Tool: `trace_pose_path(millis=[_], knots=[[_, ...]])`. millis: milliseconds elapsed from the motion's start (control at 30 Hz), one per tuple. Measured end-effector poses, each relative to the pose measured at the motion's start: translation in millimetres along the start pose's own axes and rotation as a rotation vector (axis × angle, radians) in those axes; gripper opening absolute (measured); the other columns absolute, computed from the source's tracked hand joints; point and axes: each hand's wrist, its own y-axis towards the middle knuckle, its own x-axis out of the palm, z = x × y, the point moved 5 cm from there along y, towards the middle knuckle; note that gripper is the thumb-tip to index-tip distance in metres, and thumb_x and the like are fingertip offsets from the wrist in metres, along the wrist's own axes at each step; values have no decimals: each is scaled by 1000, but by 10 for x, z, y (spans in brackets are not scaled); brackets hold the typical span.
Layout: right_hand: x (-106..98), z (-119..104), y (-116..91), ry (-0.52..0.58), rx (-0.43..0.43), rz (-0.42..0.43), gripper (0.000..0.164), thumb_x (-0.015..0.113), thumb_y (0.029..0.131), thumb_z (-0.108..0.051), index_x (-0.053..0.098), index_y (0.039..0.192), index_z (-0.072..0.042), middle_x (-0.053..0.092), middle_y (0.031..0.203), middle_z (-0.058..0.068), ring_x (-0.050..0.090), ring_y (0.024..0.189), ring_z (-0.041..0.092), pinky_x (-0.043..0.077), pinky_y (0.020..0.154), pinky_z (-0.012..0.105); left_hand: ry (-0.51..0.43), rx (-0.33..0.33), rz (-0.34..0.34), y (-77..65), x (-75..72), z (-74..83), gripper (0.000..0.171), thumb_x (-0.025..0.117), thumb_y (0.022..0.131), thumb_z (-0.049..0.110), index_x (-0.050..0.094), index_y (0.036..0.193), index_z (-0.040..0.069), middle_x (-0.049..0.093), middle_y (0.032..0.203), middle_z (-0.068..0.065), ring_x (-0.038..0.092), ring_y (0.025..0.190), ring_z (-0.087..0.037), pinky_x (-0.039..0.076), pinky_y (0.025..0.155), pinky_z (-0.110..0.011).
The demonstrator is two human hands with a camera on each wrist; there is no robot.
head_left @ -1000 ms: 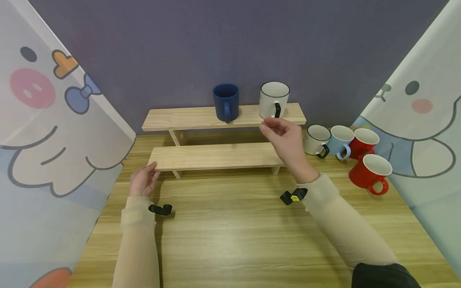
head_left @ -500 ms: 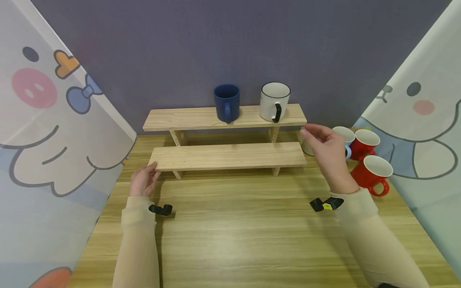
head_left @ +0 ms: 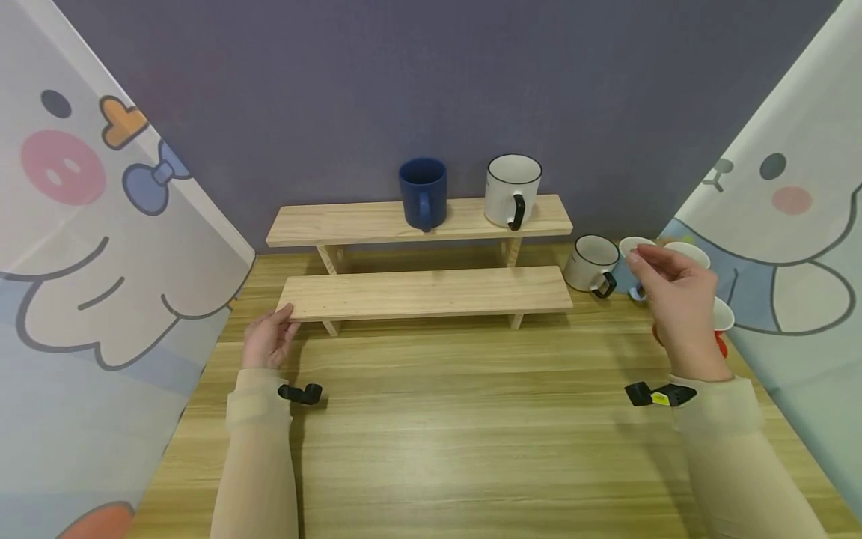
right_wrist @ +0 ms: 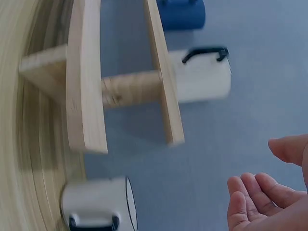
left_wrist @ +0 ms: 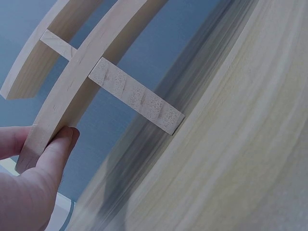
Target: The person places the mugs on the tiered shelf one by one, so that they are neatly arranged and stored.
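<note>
My left hand (head_left: 268,338) pinches the front left end of the lower board of a two-tier wooden shelf (head_left: 424,292). In the left wrist view the thumb (left_wrist: 60,149) lies under this board, fingers on its other side. My right hand (head_left: 682,311) is raised over the mugs at the right, fingers loosely bent and holding nothing. Behind it a light blue mug (head_left: 625,278) and two red mugs, front one (head_left: 723,314) and back one (head_left: 694,254), are partly hidden. Left of them stands a white mug (head_left: 587,271) with black rim and handle.
On the upper board stand a dark blue mug (head_left: 423,195) and a white mug (head_left: 506,187) with a black handle. A grey-blue wall (head_left: 337,97) rises behind the shelf. Panels with cartoon animals flank the wood-grain table (head_left: 438,419).
My right hand has moved away from the white mug on the upper board, rightward to over the group of mugs. My left hand stays on the lower board.
</note>
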Motion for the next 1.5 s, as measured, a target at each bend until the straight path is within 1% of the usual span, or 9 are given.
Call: trace_pose_path(millis=[167,600,667,800,1000,1100,1233,1367,1500], knots=[[-255,97,36,-39,37,18,40,77,94,-23,69,127,0,71,101,-11,61,89,7,51,71,9,14,-8,11,-4,-16,1,36,69,98,1,44,125,2,70,85,-9,67,68,-14,59,69,-17],[-954,521,16,-244,216,-80,51,73,96,-39,63,138,-13,61,97,-28,49,102,1,42,73,7,0,-12,7,-26,-22,9,38,70,97,1,46,127,2,70,86,-9,67,69,-14,59,69,-17],[-1042,604,24,-295,241,-86,55,71,96,-43,60,141,-12,58,99,-28,48,106,5,44,90,13,11,-11,5,-33,-23,12,37,69,98,2,46,126,1,69,85,-9,66,68,-13,59,67,-16],[-1199,768,-19,-385,279,-111,66,66,97,-52,54,145,-7,53,105,-23,42,117,17,33,116,47,20,-9,11,-24,-22,13,38,70,97,2,46,126,2,70,85,-8,66,68,-13,59,67,-16],[-1403,939,-93,-339,330,-101,56,69,96,-49,58,140,-17,51,105,-27,42,115,13,36,113,34,20,-11,24,-6,-6,10,41,70,97,1,45,129,2,70,86,-8,67,70,-13,59,71,-17],[-1476,1009,-112,-370,363,-101,62,67,95,-55,55,143,-18,48,106,-26,37,124,25,25,118,59,20,-16,30,-9,2,13,41,70,97,1,44,129,3,70,84,-8,67,68,-13,59,70,-16],[-1522,1104,-107,-406,382,-146,77,66,93,-60,52,143,-2,49,101,-24,38,122,40,23,111,74,24,-18,29,-15,3,16,40,70,97,2,45,127,3,69,83,-8,66,66,-13,59,68,-16],[-1551,1181,-99,-433,383,-207,82,66,94,-59,50,137,10,51,88,-28,51,99,26,27,103,80,38,-18,23,-16,-2,14,37,71,97,3,47,125,2,69,82,-7,65,65,-12,59,64,-16],[-1550,1244,-85,-500,394,-283,87,62,96,-60,47,140,15,69,100,1,59,88,14,34,94,81,48,-15,13,-13,-11,16,35,71,97,3,48,124,1,69,84,-7,65,67,-12,58,62,-15]])
